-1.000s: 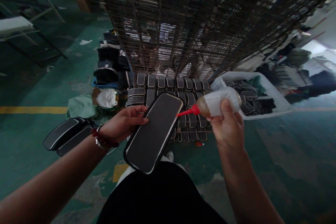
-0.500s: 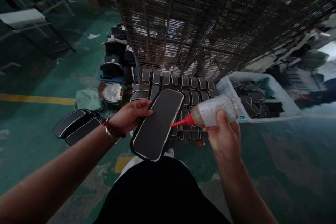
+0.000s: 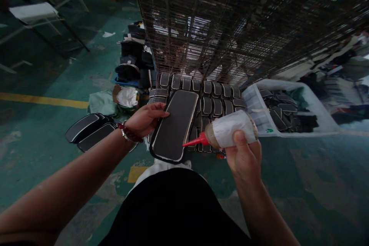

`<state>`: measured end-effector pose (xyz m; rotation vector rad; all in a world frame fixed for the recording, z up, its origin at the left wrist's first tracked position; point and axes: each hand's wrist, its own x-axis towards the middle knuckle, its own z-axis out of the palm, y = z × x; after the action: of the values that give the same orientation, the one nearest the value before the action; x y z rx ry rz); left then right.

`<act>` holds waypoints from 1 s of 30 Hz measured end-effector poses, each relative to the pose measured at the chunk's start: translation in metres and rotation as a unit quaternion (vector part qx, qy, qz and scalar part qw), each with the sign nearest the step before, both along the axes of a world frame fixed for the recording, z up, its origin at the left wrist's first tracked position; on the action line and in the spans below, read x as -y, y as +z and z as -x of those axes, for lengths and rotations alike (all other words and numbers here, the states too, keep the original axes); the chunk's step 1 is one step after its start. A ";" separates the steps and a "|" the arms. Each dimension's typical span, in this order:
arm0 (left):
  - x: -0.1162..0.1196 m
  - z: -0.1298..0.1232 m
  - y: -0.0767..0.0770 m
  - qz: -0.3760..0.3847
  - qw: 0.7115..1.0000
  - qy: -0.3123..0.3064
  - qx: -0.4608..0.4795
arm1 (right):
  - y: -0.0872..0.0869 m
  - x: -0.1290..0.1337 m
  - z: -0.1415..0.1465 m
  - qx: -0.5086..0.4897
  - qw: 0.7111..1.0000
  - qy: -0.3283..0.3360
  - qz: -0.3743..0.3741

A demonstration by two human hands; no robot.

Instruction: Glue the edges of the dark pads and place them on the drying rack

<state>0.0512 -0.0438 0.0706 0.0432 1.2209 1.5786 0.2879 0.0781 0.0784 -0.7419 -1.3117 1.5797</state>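
A long black padded panel (image 3: pixel 174 127) with rounded corners and a whitish line around its border is held by its left edge in my left hand (image 3: pixel 148 120), thumb on top. My right hand (image 3: pixel 245 153) is wrapped around a squeeze glue bottle (image 3: pixel 227 129), lying nearly on its side, with a white wrap and a red pointed nozzle (image 3: pixel 196 139). The nozzle's tip is at the panel's lower right border; whether it touches cannot be made out. Behind the panel, rows of similar smaller-looking panels (image 3: pixel 217 106) rest against a wire rack.
The tall wire rack (image 3: pixel 198 19) rises ahead. To the right stands a white plastic bin (image 3: pixel 305 133) holding dark pieces. Two more black panels (image 3: pixel 93 137) lie on the green floor at left, near a green sack (image 3: pixel 100 103) and stacked black items (image 3: pixel 131 55).
The bottle's nozzle has moved down along the panel's right border toward its lower corner. The panel has turned slightly more upright, and the camera view has shifted a little.
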 end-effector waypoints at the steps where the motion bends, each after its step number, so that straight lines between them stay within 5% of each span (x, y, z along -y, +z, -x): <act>1: 0.000 0.001 0.001 0.002 1.000 0.008 0.001 | 0.000 0.001 0.000 0.000 1.000 0.003 -0.001; 11: -0.002 0.006 -0.001 0.021 0.994 0.109 0.012 | -0.001 0.001 0.002 -0.007 1.000 0.002 -0.005; 30: -0.001 -0.022 -0.021 0.038 0.943 0.264 0.199 | -0.012 -0.023 0.007 -0.074 0.992 -0.094 -0.036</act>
<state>0.0736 -0.0427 0.0500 -0.6749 1.0112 1.8733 0.2811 0.1006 0.0661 -0.6693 -1.1491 1.4025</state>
